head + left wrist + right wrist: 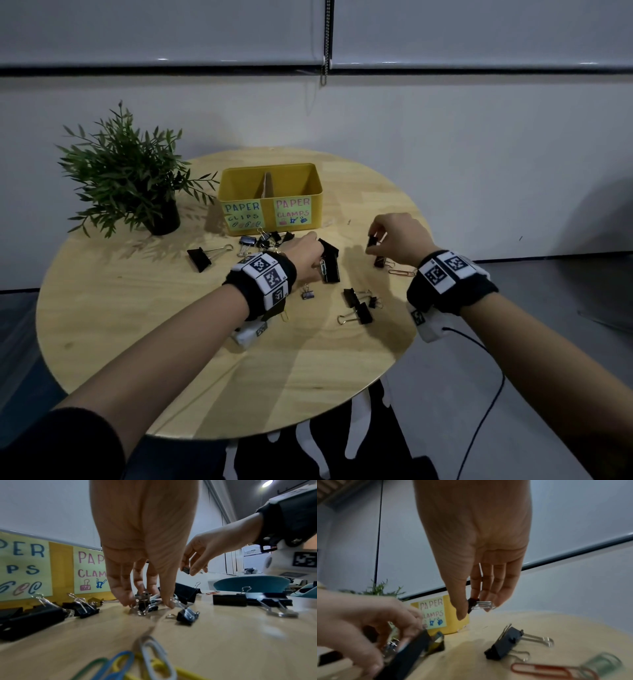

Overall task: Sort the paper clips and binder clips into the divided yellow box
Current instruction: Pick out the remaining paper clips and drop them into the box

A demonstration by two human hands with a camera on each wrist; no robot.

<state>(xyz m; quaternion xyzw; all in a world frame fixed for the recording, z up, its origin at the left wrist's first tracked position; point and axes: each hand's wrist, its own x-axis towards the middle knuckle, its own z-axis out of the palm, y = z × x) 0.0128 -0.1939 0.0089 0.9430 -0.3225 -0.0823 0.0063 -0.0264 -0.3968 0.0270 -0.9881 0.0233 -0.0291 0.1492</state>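
The yellow box [270, 200] stands at the back of the table, its halves labelled for paper clips and paper clamps. My right hand [373, 240] hangs above the table to the right of it and pinches a small black binder clip [471, 605] between thumb and fingers. My left hand [147, 604] is down at the table; thumb and fingers close on a small binder clip [145, 603] with silver handles. A large black binder clip [330, 262] lies just right of that hand. Coloured paper clips [150, 655] lie under my left wrist.
Several black binder clips lie loose on the round wooden table [137, 325], in front of the box [248, 241], at the left [198, 258] and near the front [358, 308]. A red paper clip [547, 669] lies under my right wrist. A potted plant [130, 178] stands at the back left.
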